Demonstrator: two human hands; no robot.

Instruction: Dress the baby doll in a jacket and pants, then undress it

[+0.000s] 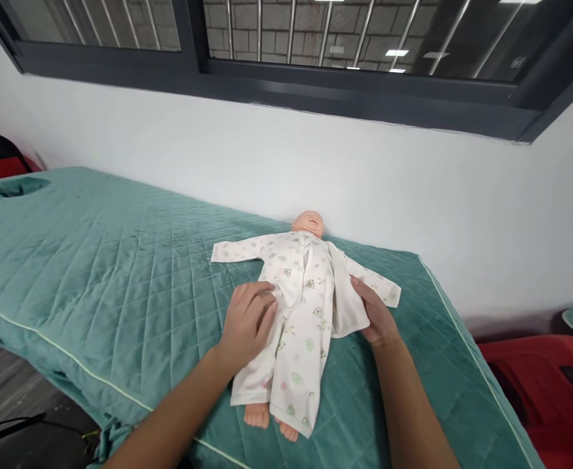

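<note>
A baby doll [308, 223] lies on its back on a green quilted bed, its head close to the wall and its feet [257, 415] toward me. It wears a white printed top [282, 251] with both sleeves spread out, and matching trousers [299, 365]. The top's right-hand front flap [349, 311] is folded open, its plain inner side showing. My right hand [375, 311] holds that flap's edge between thumb and fingers. My left hand [251, 319] rests with curled fingers on the opposite side of the top, near its lower edge; its fingertips are partly hidden.
The green quilted bed [135, 280] has a face hole [20, 187] at its far left end. Behind it rises a white wall [208, 150] under a dark-framed window [316, 85] with metal bars. A red plastic chair [550, 384] stands at the right. Cables hang at the lower left.
</note>
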